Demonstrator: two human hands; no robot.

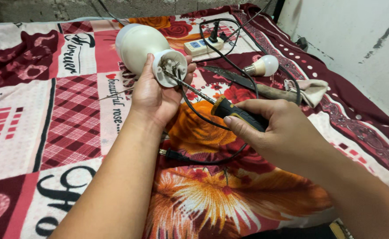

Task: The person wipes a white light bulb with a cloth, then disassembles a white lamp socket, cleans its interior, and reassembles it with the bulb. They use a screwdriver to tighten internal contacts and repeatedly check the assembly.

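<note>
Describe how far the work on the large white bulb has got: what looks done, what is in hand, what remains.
Done: the large white bulb has its base open, bare contacts showing. In hand: the left hand grips the bulb while the right hand holds the soldering iron, tip at those contacts. Left: no cap is on the base; a smaller bulb lies untouched on the blanket.

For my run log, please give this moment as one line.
left hand: holds white bulb | right hand: holds soldering iron | tip: at bulb base

- Left hand [152,95] and forearm are bare, with no sleeve, glove, ring or watch showing.
- Right hand [278,130] and forearm likewise bare; nails short and unpainted.
</note>
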